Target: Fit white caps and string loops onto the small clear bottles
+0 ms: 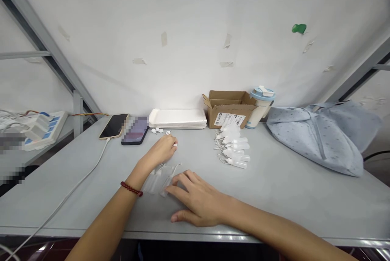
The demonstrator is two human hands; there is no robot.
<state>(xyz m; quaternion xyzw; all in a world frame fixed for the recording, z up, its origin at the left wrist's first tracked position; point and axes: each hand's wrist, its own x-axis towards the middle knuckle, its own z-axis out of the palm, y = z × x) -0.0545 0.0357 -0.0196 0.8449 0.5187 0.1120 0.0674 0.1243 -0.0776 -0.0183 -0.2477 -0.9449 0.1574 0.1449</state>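
My left hand reaches over the desk, fingers curled together, with a small white piece at the fingertips. Beyond its knuckles lies another little white piece, and several more white pieces sit near the phones. My right hand is low over the desk, thumb spread away from the fingers. Its fingertips touch the end of a clear plastic tube with a white string. Several similar clear tubes lie beside it, partly hidden by my left wrist.
A pile of small translucent bottles with white strings lies in front of an open cardboard box. Around them are white envelopes, a lidded cup, a blue cloth bag, two phones and a white charging cable.
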